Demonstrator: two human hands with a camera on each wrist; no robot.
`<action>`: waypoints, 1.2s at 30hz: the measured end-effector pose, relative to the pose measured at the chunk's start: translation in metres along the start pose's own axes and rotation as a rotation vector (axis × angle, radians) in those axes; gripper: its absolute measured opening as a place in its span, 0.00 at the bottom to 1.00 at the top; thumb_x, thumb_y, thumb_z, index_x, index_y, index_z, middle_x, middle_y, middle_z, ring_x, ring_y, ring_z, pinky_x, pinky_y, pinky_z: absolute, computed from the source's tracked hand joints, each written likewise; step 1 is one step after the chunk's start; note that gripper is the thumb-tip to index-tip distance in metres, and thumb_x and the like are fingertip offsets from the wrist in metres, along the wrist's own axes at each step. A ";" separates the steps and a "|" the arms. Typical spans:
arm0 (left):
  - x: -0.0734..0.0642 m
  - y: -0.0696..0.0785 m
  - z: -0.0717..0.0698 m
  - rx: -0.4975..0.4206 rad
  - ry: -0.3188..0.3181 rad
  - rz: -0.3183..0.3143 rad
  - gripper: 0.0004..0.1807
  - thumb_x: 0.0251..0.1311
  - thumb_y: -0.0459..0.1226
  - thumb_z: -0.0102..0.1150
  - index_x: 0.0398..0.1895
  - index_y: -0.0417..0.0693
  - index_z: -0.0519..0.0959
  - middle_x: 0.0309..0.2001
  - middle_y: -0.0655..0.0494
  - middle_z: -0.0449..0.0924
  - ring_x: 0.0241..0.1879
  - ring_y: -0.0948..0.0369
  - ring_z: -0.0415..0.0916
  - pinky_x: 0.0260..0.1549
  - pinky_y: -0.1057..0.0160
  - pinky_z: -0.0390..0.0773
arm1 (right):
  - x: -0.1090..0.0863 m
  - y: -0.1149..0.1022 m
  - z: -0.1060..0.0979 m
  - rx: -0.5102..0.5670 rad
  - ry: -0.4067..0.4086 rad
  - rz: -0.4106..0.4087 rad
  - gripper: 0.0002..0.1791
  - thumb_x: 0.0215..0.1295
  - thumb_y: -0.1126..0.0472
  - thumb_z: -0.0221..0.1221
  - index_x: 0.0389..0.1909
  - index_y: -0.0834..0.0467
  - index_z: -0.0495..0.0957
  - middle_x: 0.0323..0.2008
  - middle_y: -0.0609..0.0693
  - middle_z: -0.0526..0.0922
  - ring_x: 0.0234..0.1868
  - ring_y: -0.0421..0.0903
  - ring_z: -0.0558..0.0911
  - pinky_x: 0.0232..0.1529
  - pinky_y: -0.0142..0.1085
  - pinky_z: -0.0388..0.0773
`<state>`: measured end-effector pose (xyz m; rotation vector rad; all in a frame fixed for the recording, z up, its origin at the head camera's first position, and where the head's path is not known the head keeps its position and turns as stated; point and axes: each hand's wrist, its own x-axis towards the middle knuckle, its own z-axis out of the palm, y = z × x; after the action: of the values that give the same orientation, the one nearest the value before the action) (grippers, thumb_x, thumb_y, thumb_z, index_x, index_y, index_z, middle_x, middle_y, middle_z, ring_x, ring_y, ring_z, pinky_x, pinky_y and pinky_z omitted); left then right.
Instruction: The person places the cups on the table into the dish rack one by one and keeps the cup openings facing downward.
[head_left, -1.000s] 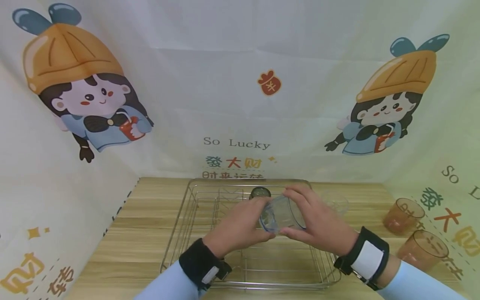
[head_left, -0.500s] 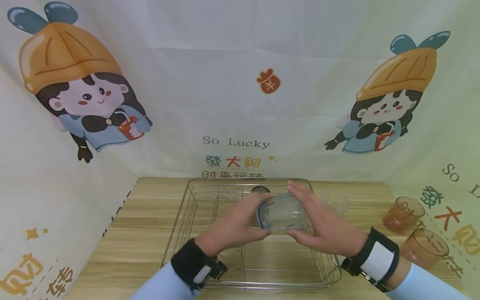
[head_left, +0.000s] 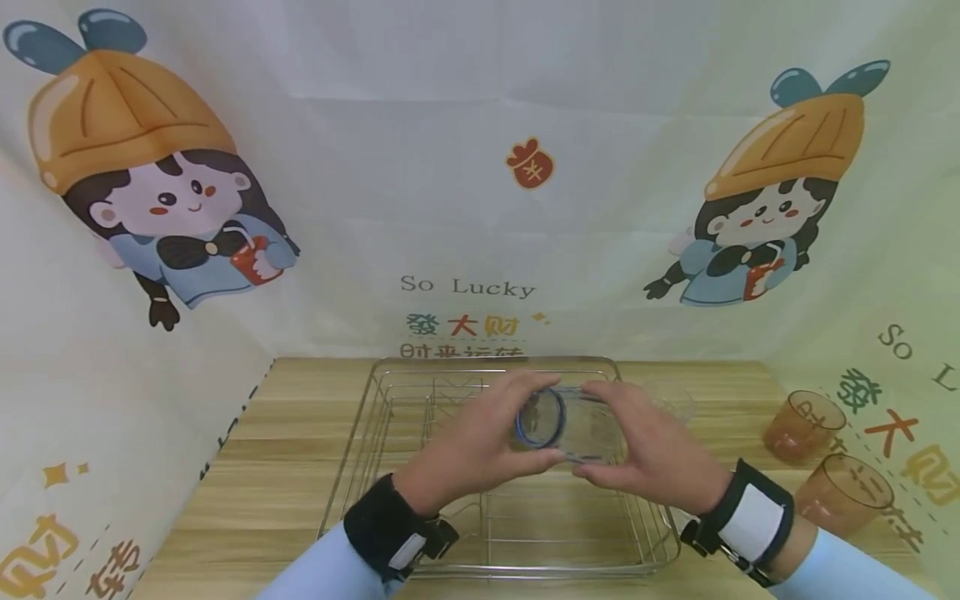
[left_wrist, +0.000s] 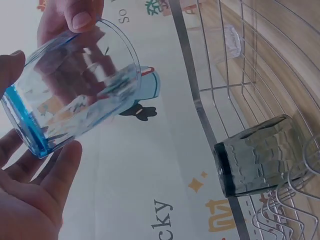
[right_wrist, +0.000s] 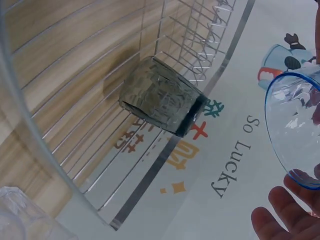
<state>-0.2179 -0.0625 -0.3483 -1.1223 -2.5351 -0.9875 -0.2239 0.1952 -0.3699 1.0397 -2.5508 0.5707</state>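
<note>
left hand [head_left: 474,450] and right hand [head_left: 660,446] pinch the clear glass [head_left: 588,429] above the wire rack [head_left: 540,572]. its blue bottom [head_left: 540,419] just turned more into view, so this looks like turning, not placing.

The wire rack [head_left: 555,572] sits on the table [head_left: 292,425] in front of the person, the hanging cloth [head_left: 360,208] behind it. Above the rack, a held glass [head_left: 588,427] is between the left hand [head_left: 476,446] and the right hand [head_left: 660,450]. A second glass [right_wrist: 160,97] stands in the rack, toward the rear. Just outside, right of the rack, is a third glass [right_wrist: 27,217]; farther right, the far cup [head_left: 804,427] stands behind the near cup [head_left: 846,498].
</note>
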 end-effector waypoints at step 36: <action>0.089 -0.038 0.069 0.360 -0.324 -0.190 0.40 0.57 0.47 0.72 0.71 0.47 0.68 0.66 0.48 0.71 0.57 0.56 0.75 0.56 0.61 0.79 | -0.048 0.036 -0.018 -0.166 0.102 0.071 0.34 0.63 0.49 0.67 0.64 0.62 0.70 0.61 0.59 0.77 0.63 0.56 0.75 0.60 0.55 0.76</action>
<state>-0.3012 0.0153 -0.3816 -1.0156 -2.9605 -0.3734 -0.2140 0.2555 -0.3843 0.8442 -2.5050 0.4101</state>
